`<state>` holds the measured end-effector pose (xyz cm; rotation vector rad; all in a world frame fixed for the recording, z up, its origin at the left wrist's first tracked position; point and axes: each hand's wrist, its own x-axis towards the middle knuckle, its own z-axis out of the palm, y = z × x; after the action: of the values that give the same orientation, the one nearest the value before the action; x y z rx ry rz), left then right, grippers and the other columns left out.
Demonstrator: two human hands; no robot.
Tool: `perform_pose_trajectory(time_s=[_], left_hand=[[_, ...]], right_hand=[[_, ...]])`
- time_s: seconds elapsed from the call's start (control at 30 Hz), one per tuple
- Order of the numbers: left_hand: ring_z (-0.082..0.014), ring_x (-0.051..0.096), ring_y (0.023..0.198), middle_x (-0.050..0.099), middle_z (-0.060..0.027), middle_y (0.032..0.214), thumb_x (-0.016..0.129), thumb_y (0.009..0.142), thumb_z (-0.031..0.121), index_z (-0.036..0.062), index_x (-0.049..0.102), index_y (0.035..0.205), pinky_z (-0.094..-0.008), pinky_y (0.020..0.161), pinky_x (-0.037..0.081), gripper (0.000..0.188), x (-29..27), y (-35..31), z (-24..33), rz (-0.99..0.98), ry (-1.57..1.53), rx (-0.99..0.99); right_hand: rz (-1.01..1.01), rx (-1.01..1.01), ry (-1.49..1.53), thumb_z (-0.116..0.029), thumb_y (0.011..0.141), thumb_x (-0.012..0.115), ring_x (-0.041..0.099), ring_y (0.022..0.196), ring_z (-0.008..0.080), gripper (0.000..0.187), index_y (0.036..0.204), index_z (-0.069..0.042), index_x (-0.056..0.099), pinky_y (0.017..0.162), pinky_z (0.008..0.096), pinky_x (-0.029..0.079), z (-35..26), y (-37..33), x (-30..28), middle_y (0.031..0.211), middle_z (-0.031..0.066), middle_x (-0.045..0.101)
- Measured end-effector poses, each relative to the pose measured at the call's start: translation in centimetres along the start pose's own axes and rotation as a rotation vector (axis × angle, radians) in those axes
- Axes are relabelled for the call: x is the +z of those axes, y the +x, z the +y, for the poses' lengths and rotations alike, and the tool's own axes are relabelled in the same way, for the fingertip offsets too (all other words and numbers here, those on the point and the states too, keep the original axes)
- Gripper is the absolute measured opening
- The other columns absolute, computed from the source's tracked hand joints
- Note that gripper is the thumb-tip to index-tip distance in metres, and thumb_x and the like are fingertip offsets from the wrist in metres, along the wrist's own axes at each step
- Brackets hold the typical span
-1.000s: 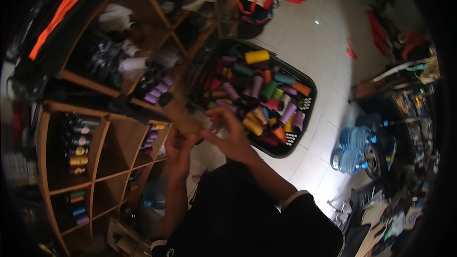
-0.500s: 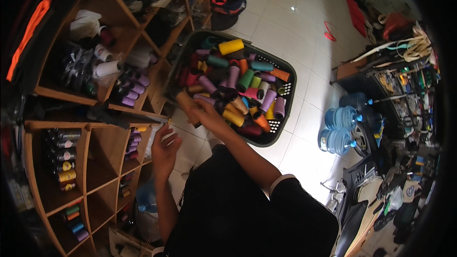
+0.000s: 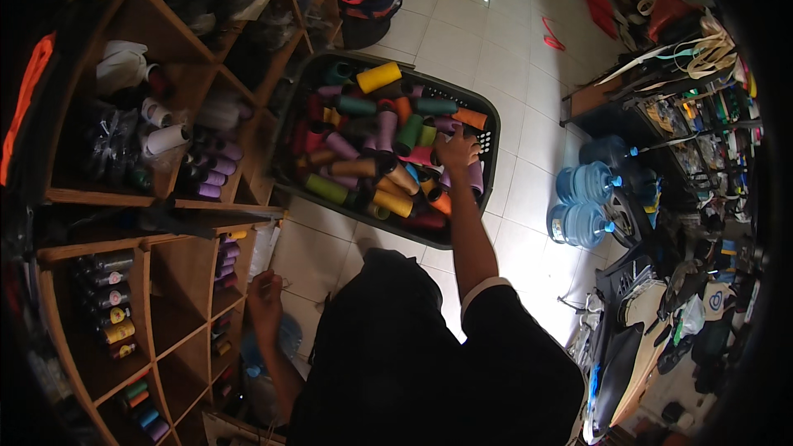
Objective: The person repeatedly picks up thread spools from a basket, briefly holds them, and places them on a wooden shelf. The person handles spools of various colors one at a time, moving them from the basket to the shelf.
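Note:
A dark green plastic basket [image 3: 490,128] full of thread spools stands in front of me. My right hand [image 3: 457,149] reaches over its right side, fingers bent down round a spool; the fingertips and most of that spool are hidden. Beside this hand lie an orange spool [image 3: 469,119] and a lavender spool [image 3: 476,177]. A brown spool [image 3: 353,168] and a green spool [image 3: 327,189] rest at the near left of the pile. Apart from the basket, my left hand [image 3: 265,296] hangs beside the shelving, its fingers loosely curled, with nothing visible in them.
Wooden cubbyhole shelves [image 3: 173,337] line the left, holding spools and plastic wrapping. Large blue water bottles [image 3: 585,225] lie on the tiled floor [image 3: 524,169] to the right. Cluttered racks [image 3: 694,116] stand beyond them. A dark bag [image 3: 368,21] sits behind the basket.
My right hand has let go of a brownish spool at the basket's left rim and moved to its right side. My left hand has dropped lower and its fingers have curled. The view has shifted slightly.

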<state>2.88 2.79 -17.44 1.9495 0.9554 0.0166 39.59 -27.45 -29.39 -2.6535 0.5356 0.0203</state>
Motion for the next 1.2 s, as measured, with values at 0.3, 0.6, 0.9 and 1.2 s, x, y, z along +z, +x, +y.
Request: perform_pose_trajectory(time_s=[0.3,0.6,0.9,1.2], left_hand=[[-0.0187,0.061,0.094,0.063,-0.0111,0.103,0.063,0.094,0.026,-0.0008,0.058,0.115,-0.0319,0.080,0.050,0.035,0.8,1.2,0.8,-0.044,-0.112,0.081],[-0.0192,0.059,0.103,0.060,-0.0104,0.113,0.062,0.094,0.019,0.0030,0.054,0.119,-0.0312,0.089,0.047,0.031,2.3,1.6,7.1,-0.169,-0.382,0.268],[-0.0196,0.054,0.113,0.051,-0.0109,0.121,0.075,0.079,0.003,0.0020,0.046,0.124,-0.0355,0.098,0.044,0.054,-0.1,-1.4,17.2,-0.297,-0.806,0.530],[-0.0192,0.054,0.109,0.045,-0.0084,0.116,0.088,0.063,0.001,0.0043,0.044,0.113,-0.0351,0.097,0.047,0.066,-0.3,-3.2,15.6,0.272,-0.892,0.686]], right_hand=[[-0.341,-0.308,0.241,-0.038,0.072,0.077,0.058,0.081,0.0234,0.051,0.098,-0.001,0.052,0.073,0.0370,0.047,6.6,7.3,1.5,0.088,0.0103,0.060],[-0.104,-0.478,1.454,-0.010,0.083,0.073,0.059,0.086,0.0156,0.033,0.103,-0.009,0.047,0.072,0.0287,0.049,-4.8,-6.5,-12.1,0.099,0.0053,0.059],[-0.963,-0.510,1.675,-0.003,0.080,0.074,0.057,0.092,0.0153,0.049,0.118,-0.008,0.044,0.084,0.0301,0.049,-14.4,-20.3,-18.4,0.109,0.0072,0.057],[-0.624,-1.025,1.105,-0.009,0.074,0.078,0.058,0.089,0.0193,0.026,0.095,-0.004,0.064,0.076,0.0300,0.046,-15.1,-24.9,-21.2,0.096,0.0077,0.059]])
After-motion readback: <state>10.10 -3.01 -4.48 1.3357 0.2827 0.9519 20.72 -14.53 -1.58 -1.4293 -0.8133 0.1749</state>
